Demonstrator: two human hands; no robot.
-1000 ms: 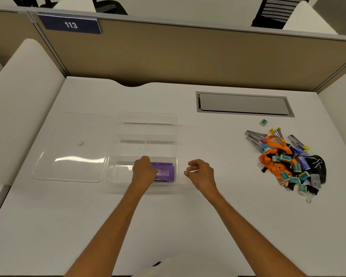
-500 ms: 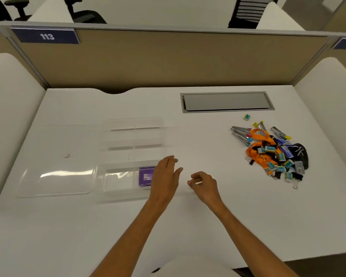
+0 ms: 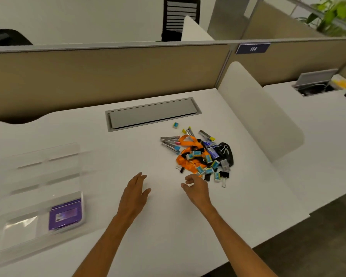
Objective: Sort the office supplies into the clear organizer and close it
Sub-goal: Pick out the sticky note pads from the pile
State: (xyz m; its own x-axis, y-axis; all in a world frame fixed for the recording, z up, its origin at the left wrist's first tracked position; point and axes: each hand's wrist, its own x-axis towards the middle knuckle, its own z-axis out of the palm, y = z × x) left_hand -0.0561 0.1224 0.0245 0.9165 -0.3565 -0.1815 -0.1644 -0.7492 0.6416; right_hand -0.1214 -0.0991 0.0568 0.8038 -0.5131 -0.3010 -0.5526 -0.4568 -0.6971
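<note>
The clear organizer (image 3: 48, 176) lies open at the left of the white desk, blurred by motion. A purple card pack (image 3: 65, 215) sits in its nearest compartment. A heap of office supplies (image 3: 200, 154) lies to the right: an orange lanyard, several staplers, binder clips and small teal boxes. One small teal box (image 3: 175, 125) lies apart behind the heap. My left hand (image 3: 135, 193) hovers flat over the bare desk between organizer and heap, fingers straight, holding nothing. My right hand (image 3: 196, 189) is just at the heap's near edge, fingers loosely curled and empty.
A grey cable hatch (image 3: 152, 112) is set into the desk behind the heap. A tan partition (image 3: 108, 76) runs along the back, and a white divider (image 3: 258, 112) stands to the right. The desk's front edge runs close on the right.
My left hand let go of the purple pack in the organizer and moved right over the desk. My right hand moved toward the heap. The view swung to the right.
</note>
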